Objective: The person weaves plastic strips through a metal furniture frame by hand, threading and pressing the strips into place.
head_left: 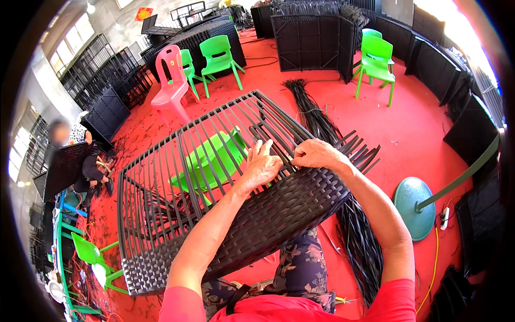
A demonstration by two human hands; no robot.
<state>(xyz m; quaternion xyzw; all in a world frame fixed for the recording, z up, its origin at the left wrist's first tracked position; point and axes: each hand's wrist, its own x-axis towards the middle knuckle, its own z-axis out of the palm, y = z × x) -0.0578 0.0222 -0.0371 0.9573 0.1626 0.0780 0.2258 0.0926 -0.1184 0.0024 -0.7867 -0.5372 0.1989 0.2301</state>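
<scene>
- Half-woven black panel: directly beneath both hands, tilted; woven band on the wearer's side of the fingers, bare bars beyond and to their left.
- Left hand: rests at the weave edge, some fingers extended over the bars, others bent; cannot tell whether they pinch a strand.
- Right hand: just beside the left, fingers curled in at the weave edge; their hold is hidden.
- Loose strip ends: fan out just right of the right fingers.
- Obstructions: left forearm covers part of the weave; green chair stands under the bars, left of the fingers.
- Black strip bundle: on the red floor, passing under the panel near the right fingers.
- Green round-based stand: well right of the fingers.
- Pink chair: well beyond the left fingers.
- Seated person: far left, with another dark panel.
</scene>
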